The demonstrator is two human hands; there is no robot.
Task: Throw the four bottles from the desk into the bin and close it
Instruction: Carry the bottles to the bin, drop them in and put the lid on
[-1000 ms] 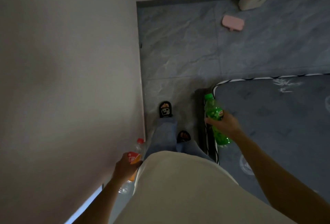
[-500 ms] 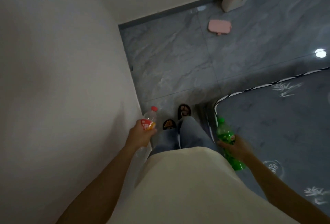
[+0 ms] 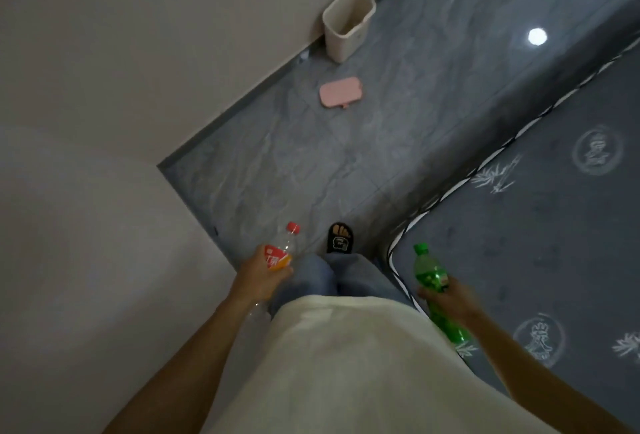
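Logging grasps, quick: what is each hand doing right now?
Left hand: closed on the red-capped bottle.
Right hand: closed on the green bottle.

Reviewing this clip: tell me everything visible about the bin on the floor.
The bin is a small cream, plastic-looking container, rectangular with rounded corners and tapering toward its base. It stands upright on the grey tiled floor, close against the wall's skirting. Its top is open with no lid on it; a pink lid-like piece lies apart on the floor nearer the person. Its inside looks dim; no contents are discernible. Neither hand touches it.
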